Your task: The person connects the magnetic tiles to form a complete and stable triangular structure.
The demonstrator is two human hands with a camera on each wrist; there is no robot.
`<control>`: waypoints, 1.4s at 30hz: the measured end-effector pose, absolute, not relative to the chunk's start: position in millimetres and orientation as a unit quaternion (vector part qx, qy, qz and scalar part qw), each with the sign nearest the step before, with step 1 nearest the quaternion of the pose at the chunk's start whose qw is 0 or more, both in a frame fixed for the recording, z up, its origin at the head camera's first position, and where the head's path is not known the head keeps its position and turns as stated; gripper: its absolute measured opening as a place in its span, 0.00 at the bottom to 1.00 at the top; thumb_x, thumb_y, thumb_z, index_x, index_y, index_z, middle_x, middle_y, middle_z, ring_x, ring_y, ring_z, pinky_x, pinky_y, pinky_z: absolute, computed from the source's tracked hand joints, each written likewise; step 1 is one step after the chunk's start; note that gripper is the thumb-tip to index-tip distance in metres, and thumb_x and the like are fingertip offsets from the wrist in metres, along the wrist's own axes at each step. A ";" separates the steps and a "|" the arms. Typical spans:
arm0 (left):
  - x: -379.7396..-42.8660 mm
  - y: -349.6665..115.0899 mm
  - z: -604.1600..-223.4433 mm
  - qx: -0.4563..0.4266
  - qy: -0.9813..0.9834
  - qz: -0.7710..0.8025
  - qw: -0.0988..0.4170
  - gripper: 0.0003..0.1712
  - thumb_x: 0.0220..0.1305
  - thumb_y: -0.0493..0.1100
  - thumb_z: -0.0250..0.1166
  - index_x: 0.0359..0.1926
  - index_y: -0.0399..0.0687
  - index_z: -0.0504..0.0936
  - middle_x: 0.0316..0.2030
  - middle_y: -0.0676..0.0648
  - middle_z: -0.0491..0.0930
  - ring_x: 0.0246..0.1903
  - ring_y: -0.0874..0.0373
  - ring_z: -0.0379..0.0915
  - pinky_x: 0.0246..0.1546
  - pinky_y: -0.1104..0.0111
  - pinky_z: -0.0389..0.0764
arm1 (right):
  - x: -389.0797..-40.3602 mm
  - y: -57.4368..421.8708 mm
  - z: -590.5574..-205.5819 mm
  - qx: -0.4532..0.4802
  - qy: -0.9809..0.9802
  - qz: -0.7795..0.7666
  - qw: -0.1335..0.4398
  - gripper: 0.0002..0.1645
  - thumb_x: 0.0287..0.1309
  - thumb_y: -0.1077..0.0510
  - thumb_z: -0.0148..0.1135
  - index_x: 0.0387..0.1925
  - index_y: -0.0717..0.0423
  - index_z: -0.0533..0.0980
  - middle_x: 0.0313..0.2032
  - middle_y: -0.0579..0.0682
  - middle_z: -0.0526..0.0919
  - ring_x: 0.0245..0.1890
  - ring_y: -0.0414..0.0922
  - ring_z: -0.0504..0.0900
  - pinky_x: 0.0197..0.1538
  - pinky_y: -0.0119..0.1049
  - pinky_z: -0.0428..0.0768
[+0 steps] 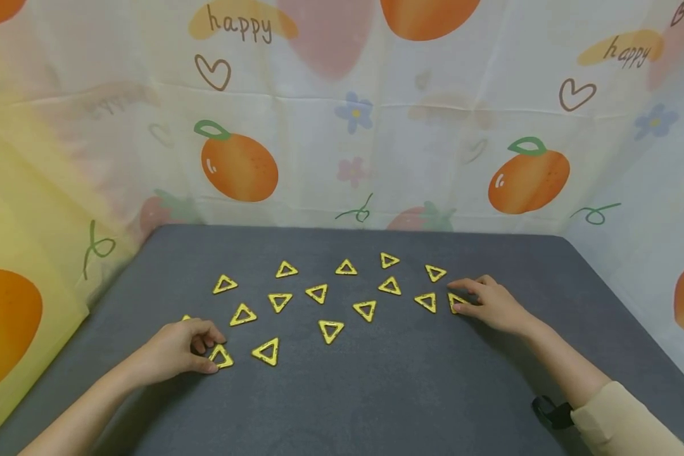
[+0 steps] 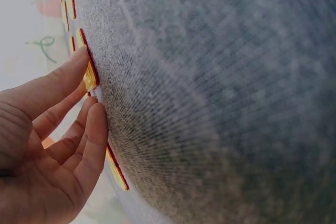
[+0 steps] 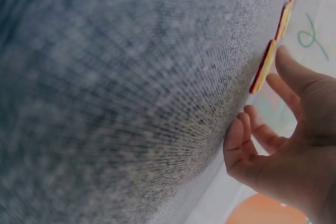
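Several hollow yellow triangle pieces lie spread over the dark grey table (image 1: 376,392); the wrist views show red along their undersides. At the left, my left hand (image 1: 177,351) has its thumb and index finger on the edges of one triangle piece (image 1: 223,358), pinching it close to the table. The left wrist view shows the thumb overlapping that triangle piece (image 2: 91,76), with the other fingers curled loosely below. My right hand (image 1: 493,304) is at the rightmost triangle piece (image 1: 453,303), thumb and index finger spread around it. In the right wrist view, the thumb is right beside the triangle piece (image 3: 264,67).
Another triangle piece (image 1: 267,351) lies right of my left hand, and one (image 1: 425,302) lies left of my right hand. Behind the table hangs a fruit-patterned cloth (image 1: 313,171). A black band (image 1: 553,413) is at my right sleeve (image 1: 621,418).
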State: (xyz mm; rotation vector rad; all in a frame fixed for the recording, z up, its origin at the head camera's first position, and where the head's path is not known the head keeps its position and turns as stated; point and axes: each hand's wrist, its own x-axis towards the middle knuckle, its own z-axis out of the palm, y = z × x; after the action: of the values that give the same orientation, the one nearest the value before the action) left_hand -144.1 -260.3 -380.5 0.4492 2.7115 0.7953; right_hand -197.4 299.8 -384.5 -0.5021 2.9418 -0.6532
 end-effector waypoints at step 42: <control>-148.7 -179.6 -358.3 0.190 0.914 0.355 0.058 0.07 0.62 0.40 0.68 0.39 0.47 0.79 0.28 0.52 0.77 0.23 0.68 0.75 0.24 0.73 0.75 | -198.3 296.6 -385.2 -0.169 0.966 -0.193 0.019 0.24 0.60 0.50 0.67 0.57 0.52 0.78 0.48 0.61 0.76 0.47 0.54 0.75 0.46 0.53 0.76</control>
State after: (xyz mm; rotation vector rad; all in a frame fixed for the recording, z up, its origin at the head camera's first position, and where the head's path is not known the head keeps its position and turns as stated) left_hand -148.7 -179.6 -358.3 0.5748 2.7689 1.0758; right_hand -198.3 296.6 -385.2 -0.5243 2.9998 -0.6007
